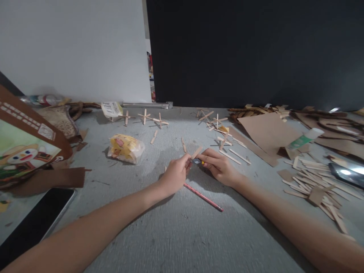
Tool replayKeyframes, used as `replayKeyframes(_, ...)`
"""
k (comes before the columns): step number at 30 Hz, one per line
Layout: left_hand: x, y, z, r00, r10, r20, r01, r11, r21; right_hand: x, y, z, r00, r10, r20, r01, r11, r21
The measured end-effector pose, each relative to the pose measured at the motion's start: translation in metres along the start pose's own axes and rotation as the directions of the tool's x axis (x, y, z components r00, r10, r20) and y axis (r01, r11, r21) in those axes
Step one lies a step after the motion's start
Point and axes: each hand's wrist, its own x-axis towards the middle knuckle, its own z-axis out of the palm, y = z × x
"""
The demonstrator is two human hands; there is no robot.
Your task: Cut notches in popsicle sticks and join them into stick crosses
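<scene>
Near the middle of the table, my left hand is closed in a pinch on a wooden craft stick that points up and to the right. Close beside it, the fingers of my right hand are closed around a small grey-blue and yellow tool, which touches or nearly touches the stick; its kind is too small to make out. Below both hands lies a red pencil, slanting down to the right. A short piece of craft stick lies just beyond my left hand.
Several crossed-stick pieces stand at the back. A yellow plastic packet and a phone are on the left, near a brown printed bag. To the right are a glue stick, cardboard, piled craft sticks and another phone.
</scene>
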Motion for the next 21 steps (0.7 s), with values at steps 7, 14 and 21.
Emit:
replayKeyframes(7,0.0004,-0.0039,0.0015,0.999,-0.053,-0.012,0.052,0.997,-0.065,-0.0002,0.0010,0.0003,1.000,0.022,-0.001,-0.022,1.000,0.018)
replayKeyframes(14,0.0004,-0.0053,-0.0002,0.999,-0.001,-0.037,0.001,1.000,0.003,-0.0002,0.0010,0.0009,1.000,0.008,-0.012,-0.007,1.000,0.013)
replayKeyframes(21,-0.0008,-0.0015,-0.0001,0.999,-0.029,0.023,0.029,0.999,0.036,0.0002,-0.0012,0.0006,1.000,-0.004,0.016,0.004,1.000,0.004)
